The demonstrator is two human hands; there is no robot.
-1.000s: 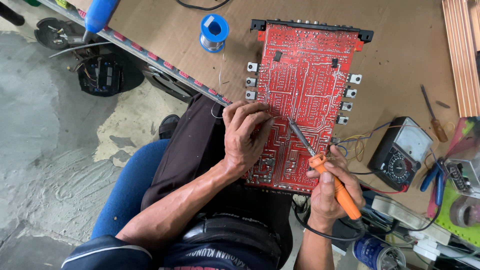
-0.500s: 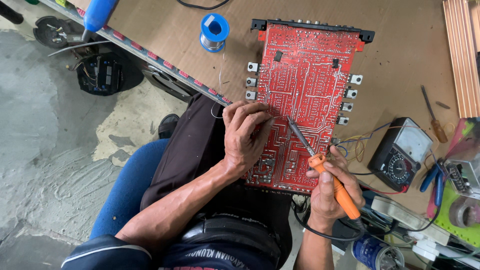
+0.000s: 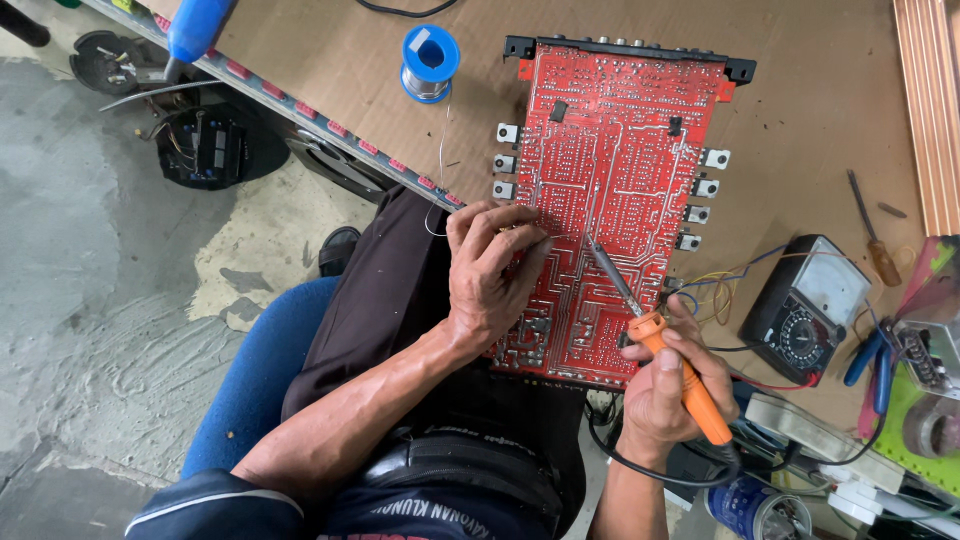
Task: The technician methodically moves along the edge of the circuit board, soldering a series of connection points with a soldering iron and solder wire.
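Note:
A large red circuit board (image 3: 625,150) lies solder side up on the brown workbench (image 3: 800,110), its near end over my lap. My left hand (image 3: 492,268) rests on the board's left edge, fingers pinched on a thin solder wire (image 3: 441,160) that runs back to a blue spool (image 3: 428,62). My right hand (image 3: 672,385) grips an orange-handled soldering iron (image 3: 668,352). Its metal tip touches the board near the middle, just right of my left fingertips.
A black analog multimeter (image 3: 805,310) with coloured leads sits right of the board. A screwdriver (image 3: 868,232), blue-handled pliers (image 3: 868,362) and a tape roll (image 3: 932,428) lie at the right. Wooden slats (image 3: 930,100) stand far right. A blue chair (image 3: 250,380) and concrete floor are below left.

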